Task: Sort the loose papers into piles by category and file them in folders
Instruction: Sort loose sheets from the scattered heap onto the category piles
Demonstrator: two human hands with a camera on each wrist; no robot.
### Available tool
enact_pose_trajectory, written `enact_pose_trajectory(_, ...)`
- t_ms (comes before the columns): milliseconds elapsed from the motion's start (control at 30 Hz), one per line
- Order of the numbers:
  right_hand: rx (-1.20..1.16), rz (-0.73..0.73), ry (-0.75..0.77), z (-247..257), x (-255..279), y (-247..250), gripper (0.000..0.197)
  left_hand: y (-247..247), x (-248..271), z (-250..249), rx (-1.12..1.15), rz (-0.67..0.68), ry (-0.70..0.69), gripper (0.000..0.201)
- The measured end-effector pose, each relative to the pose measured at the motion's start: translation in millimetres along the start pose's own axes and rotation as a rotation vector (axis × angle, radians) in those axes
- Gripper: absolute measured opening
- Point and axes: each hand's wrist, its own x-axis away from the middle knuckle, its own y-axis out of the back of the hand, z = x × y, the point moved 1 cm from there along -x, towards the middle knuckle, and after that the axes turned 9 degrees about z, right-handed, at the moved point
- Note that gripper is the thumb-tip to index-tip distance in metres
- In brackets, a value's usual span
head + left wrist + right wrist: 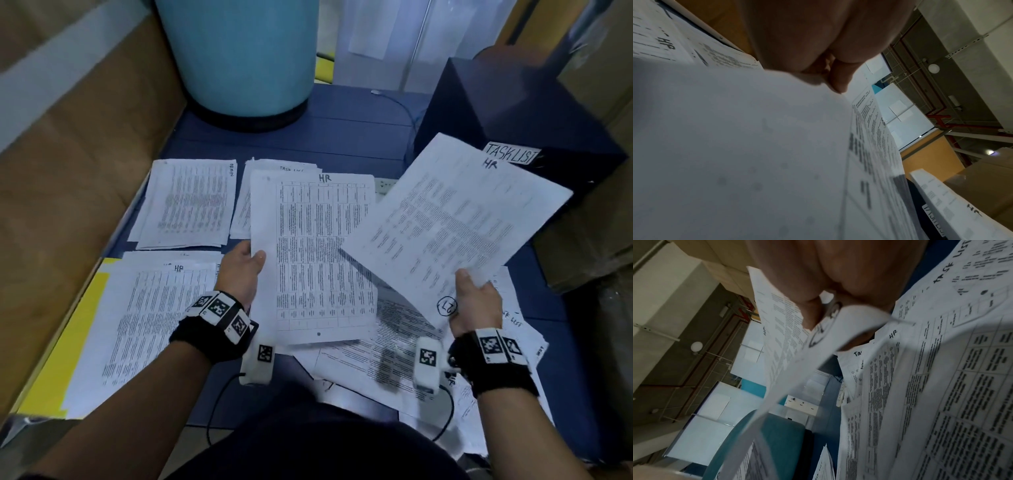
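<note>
My left hand [241, 270] pinches the left edge of a printed sheet marked HR [318, 260], held above the blue table; its underside [735, 146] fills the left wrist view. My right hand [474, 305] pinches the lower corner of a second HR sheet [455, 226], tilted up to the right, with a circled number near my thumb [813, 316]. An HR pile [150, 318] lies at the near left on a yellow folder [82, 329]. Two more piles lie behind: one far left [191, 202], one marked task list [243, 202]. Loose papers [394, 349] spread under my hands.
A large blue barrel [239, 54] stands at the back of the blue table [342, 137]. A dark box labelled TASKLIST [513, 113] sits back right with a cable beside it. Cardboard walls close in on the left [68, 154] and right [589, 222].
</note>
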Motion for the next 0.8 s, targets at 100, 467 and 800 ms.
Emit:
enact_pose_trajectory(100,0.006,0.102,0.057,-0.2,8.9,-10.6,0.029,1.4,1.4,-0.2,-0.027,0.006,-0.001,0.023)
enact_pose_trajectory(467,0.303,0.589,0.014,-35.4,48.1,-103.1,0.020,30.1,21.9,11.0,0.046,0.048,0.109,0.019)
enact_pose_trajectory(800,0.461,0.849,0.011,-63.4,108.3,-216.9,0.006,143.5,51.7,40.5,-0.488,-0.192,0.197,0.036)
